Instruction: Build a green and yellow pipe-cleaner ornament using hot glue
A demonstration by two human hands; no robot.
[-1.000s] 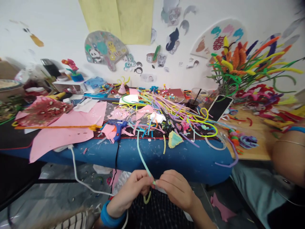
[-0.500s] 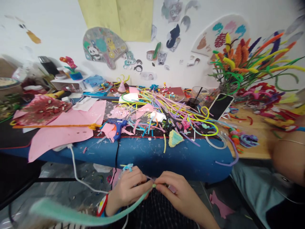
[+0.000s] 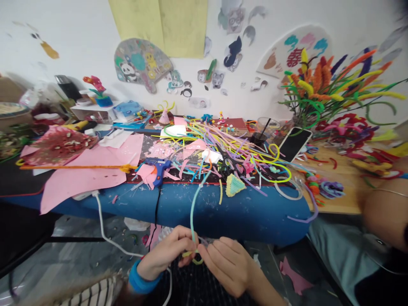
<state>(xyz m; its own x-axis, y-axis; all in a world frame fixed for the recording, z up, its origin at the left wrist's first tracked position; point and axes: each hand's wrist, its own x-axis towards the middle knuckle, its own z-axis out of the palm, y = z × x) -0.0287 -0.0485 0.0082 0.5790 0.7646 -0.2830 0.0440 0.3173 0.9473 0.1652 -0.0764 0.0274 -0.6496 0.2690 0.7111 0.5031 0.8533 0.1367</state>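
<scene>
Over my lap, my left hand pinches a mint-green pipe cleaner, whose free length curves up and away past the table edge. Close against it, my right hand has its fingers closed at the same spot. A small yellow-green pipe cleaner loop shows between and below the fingertips; my fingers partly hide how it joins the mint one. A thin purplish strand also runs behind the hands. On the table edge ahead lies a triangular piece of yellow and mint pipe cleaner.
A pile of pipe cleaners covers the table middle. To its left lie a blue glue gun and pink felt. A phone leans near pipe-cleaner flowers. Another person's arm is at right.
The mint pipe cleaner has swung from trailing toward the lower left to pointing up toward the table. My left wrist has turned, and the yellow-green loop now shows below my fingers.
</scene>
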